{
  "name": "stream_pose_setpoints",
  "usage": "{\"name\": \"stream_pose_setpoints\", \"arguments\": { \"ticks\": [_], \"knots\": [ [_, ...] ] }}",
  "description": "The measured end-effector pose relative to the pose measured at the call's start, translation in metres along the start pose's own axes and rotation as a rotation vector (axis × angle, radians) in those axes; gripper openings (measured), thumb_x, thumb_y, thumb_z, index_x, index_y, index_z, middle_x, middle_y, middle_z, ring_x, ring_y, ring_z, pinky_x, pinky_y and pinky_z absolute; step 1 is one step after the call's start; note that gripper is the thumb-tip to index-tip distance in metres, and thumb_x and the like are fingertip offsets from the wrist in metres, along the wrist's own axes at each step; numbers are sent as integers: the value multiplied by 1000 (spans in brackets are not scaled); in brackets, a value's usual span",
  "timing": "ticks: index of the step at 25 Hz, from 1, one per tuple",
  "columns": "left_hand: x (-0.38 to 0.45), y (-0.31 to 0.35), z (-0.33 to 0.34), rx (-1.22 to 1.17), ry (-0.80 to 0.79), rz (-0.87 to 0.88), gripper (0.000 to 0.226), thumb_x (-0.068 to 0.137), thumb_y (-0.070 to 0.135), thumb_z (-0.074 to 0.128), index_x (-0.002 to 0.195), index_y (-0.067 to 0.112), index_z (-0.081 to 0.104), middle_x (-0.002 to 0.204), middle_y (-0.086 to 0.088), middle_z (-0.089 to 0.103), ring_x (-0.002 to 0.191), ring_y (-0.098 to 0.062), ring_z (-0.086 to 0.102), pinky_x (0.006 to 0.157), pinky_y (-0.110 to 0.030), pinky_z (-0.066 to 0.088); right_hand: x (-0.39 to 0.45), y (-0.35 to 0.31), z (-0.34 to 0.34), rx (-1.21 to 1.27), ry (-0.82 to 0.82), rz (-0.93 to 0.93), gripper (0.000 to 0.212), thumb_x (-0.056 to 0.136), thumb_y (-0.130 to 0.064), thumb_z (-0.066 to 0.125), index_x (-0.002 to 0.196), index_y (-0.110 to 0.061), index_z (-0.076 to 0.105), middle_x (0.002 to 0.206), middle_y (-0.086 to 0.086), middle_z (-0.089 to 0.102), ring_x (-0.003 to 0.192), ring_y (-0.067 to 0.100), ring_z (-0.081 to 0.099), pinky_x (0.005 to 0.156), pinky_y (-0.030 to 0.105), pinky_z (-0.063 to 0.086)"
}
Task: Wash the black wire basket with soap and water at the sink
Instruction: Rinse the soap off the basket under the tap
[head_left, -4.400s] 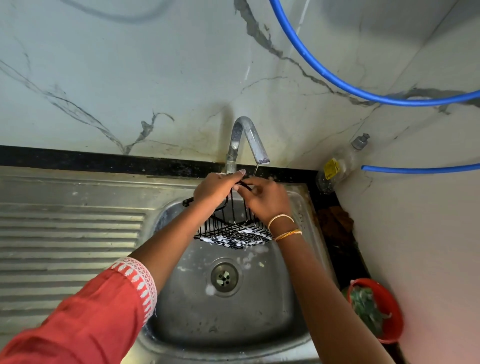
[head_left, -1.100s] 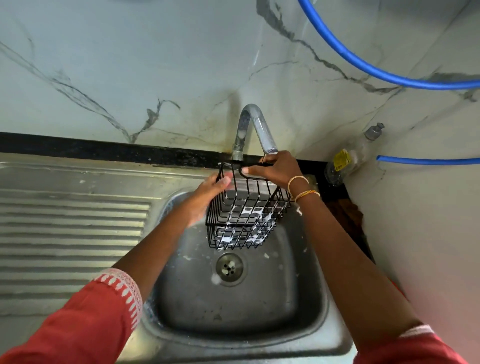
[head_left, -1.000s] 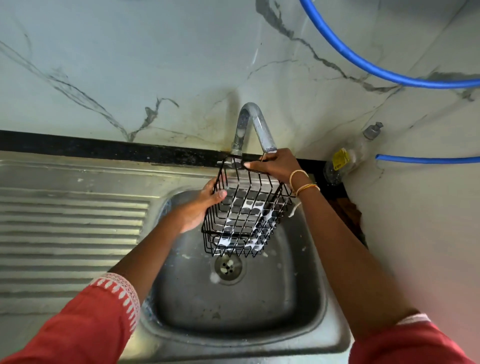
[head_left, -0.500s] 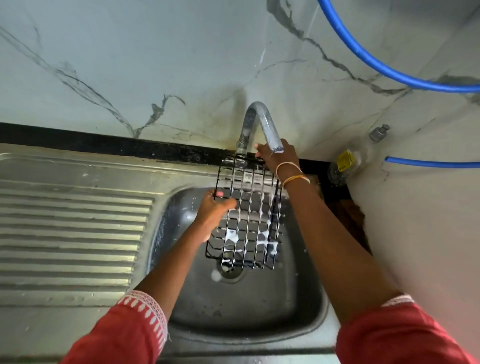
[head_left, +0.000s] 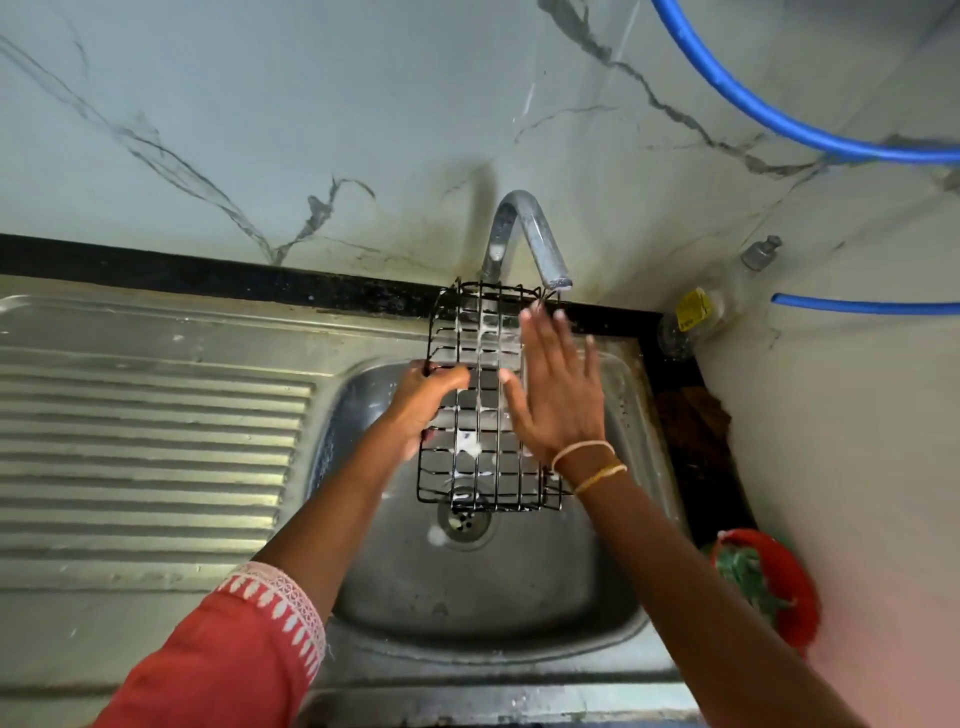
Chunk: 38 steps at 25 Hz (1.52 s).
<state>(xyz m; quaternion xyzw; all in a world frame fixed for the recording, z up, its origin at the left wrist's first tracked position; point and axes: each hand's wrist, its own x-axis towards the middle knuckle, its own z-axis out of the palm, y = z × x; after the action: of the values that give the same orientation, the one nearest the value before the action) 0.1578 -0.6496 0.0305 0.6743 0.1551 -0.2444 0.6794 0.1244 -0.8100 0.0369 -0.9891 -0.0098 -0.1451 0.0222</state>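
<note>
The black wire basket (head_left: 480, 470) is held above the steel sink bowl (head_left: 488, 597), its flat grid facing me, with white soap foam clinging to the wires. My left hand (head_left: 423, 402) grips its left edge with curled fingers. My right hand (head_left: 558, 395) lies flat with straight fingers against the right side of the grid. The chrome tap (head_left: 524, 234) arches just above the basket's top edge; no stream of water is visible.
The ribbed steel draining board (head_left: 145, 457) lies left of the bowl. The drain (head_left: 462, 522) sits below the basket with foam beside it. A soap bottle (head_left: 706, 306) stands in the right corner, a red bowl (head_left: 769, 582) lower right, and blue hoses (head_left: 779, 119) cross the marble wall.
The basket has been turned from bottom-down to upright, grid facing me. My right hand let go of the top rim and now lies flat on the grid. My left hand now grips the left edge.
</note>
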Motion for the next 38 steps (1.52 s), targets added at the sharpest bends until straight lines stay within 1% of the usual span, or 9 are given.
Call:
{"name": "stream_pose_setpoints", "arguments": {
  "ticks": [2, 7, 10, 16, 19, 23, 27, 31, 38],
  "knots": [
    [-6, 4, 7, 49, -71, 17, 69, 78, 42, 67, 136, 16, 41, 123, -7, 51, 111, -24, 49, 76, -33, 43, 14, -13, -8, 76, 68, 254, 70, 95, -50, 16, 152, -9, 11, 160, 10, 6, 148, 27, 1, 119, 51, 7],
    [0, 9, -4, -11, -11, 3, 53, 76, 31, 72, 122, 15, 50, 101, -2, 54, 84, -14, 47, 66, -30, 39, -10, 5, -3, -50, -20, -156, 68, 96, -49, 22, 153, -16, 8, 161, 5, 2, 148, 23, -2, 118, 53, 7],
    [2, 7, -6, -8, -60, -3, 51, 77, 26, 73, 121, 16, 50, 97, 0, 52, 83, -14, 47, 65, -29, 39, 9, 12, -7, 66, 49, 250, 70, 94, -47, 20, 153, -12, 9, 160, 12, 3, 148, 27, 0, 119, 52, 8],
    [-3, 17, -5, -86, -73, 22, 30, 79, 16, 71, 105, 18, 54, 71, 5, 59, 62, -9, 52, 59, -27, 32, -24, -10, 0, 55, 2, -115, 67, 95, -46, 23, 153, -15, 9, 161, 6, 2, 148, 22, -3, 119, 50, 7],
    [-4, 10, -1, -91, -57, -4, 30, 77, 24, 72, 101, 18, 55, 83, 4, 52, 74, -11, 46, 61, -26, 36, -2, -8, -5, 133, 43, 276, 69, 94, -46, 19, 153, -12, 8, 161, 8, 1, 148, 25, -2, 119, 52, 9],
    [-3, 16, 7, -149, -19, 31, 38, 71, 29, 74, 104, 21, 56, 74, 5, 55, 70, -11, 47, 58, -25, 34, -22, -36, 1, 63, -36, -137, 69, 95, -45, 27, 153, -14, 7, 161, 6, -2, 148, 23, -5, 119, 49, 1],
    [5, 17, 1, -111, 19, 13, 43, 77, 25, 72, 114, 16, 52, 76, 4, 50, 66, -10, 41, 56, -24, 32, -4, -2, -4, 106, 55, 280, 68, 94, -45, 18, 153, -15, 6, 161, 8, -1, 148, 27, -1, 119, 52, 5],
    [-2, 14, 7, -64, -54, -16, 64, 65, 44, 73, 120, 16, 55, 90, 0, 56, 76, -12, 49, 58, -26, 37, -8, -39, -6, 134, -10, -88, 67, 93, -42, 23, 153, -12, 11, 161, 8, 4, 148, 26, 2, 119, 51, 7],
    [-1, 6, 4, -18, -32, -14, 33, 75, 33, 72, 103, 20, 58, 92, 1, 55, 84, -13, 45, 66, -30, 36, -3, -34, -4, 114, -9, -45, 72, 89, -39, 25, 152, -9, 10, 160, 11, 5, 148, 27, 4, 119, 50, 10]
  ]
}}
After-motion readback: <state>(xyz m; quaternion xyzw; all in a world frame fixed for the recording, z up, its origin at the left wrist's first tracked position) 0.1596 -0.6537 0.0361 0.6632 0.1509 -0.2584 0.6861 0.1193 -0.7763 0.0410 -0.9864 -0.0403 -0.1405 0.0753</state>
